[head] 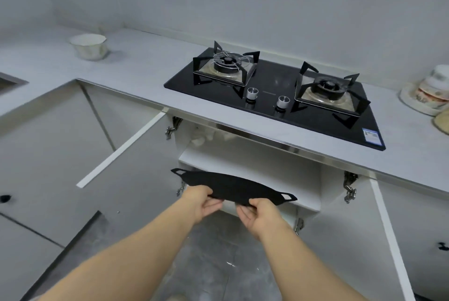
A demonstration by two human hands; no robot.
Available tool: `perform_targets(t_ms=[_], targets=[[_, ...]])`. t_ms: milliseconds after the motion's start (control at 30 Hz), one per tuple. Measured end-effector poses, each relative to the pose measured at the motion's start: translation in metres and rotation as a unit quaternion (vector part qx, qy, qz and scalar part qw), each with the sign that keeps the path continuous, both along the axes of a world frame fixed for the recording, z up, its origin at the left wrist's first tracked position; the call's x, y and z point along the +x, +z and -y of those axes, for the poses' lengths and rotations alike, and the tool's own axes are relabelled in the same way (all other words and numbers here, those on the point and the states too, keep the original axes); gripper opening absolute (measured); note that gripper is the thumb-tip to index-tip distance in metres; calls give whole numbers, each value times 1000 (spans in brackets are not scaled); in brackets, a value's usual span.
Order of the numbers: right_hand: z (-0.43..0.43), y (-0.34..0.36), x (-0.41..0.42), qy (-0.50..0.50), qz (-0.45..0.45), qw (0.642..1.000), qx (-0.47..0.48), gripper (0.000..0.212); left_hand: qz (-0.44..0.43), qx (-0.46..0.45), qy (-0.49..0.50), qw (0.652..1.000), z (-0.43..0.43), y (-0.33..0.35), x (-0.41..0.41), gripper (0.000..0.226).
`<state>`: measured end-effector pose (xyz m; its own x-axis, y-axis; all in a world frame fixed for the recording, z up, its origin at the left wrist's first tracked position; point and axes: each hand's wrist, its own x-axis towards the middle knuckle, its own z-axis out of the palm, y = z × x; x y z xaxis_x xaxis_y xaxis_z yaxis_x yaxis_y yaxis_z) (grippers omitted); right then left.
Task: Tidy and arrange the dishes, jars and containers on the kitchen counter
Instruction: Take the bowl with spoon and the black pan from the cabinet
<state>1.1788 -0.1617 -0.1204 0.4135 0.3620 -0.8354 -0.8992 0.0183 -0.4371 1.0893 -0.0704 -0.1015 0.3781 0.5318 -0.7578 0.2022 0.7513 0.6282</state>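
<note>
**Holding the black pan before the open cupboard**

The flat black pan (230, 185) hangs in front of the cupboard shelf (255, 167), under the table (136, 75). Its long axis runs far-left to near-right, with a loop handle at each end. The left grip (201, 200) and right grip (261, 215) pinch its near rim.

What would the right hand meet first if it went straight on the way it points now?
Probably the white shelf inside the open cabinet. The right hand, gripping the near edge of the black pan together with the left hand, points toward it. Depth is unclear here.
</note>
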Motion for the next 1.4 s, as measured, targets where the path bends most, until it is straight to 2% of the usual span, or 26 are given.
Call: perform_targets(t_ms=[367, 533, 633, 733, 933, 1133, 1233, 1400], targets=[[-10, 78, -29, 84, 52, 993, 66, 13, 19, 59, 59, 996, -4, 68, -38, 16], [-31, 122, -44, 92, 77, 986, 112, 18, 60, 102, 100, 988, -25, 104, -53, 25], [-50, 136, -49, 96, 92, 980, 150, 12, 82, 138, 139, 977, -38, 123, -61, 28], [-73, 148, -55, 94, 96, 974, 183, 19, 100, 168, 161, 967, -57, 138, -69, 35], [-139, 169, -64, 124, 117, 963, 208, 15, 142, 178, 184, 956, -123, 153, -82, 31], [-217, 181, -64, 111, 121, 961, 225, 16, 169, 177, 172, 954, -201, 160, -82, 29], [-255, 180, -66, 104, 123, 962, 219, 34, 163, 177, 163, 957, -239, 160, -85, 29], [-308, 172, -70, 109, 117, 965, 206, 35, 150, 180, 144, 961, -298, 150, -89, 30]])
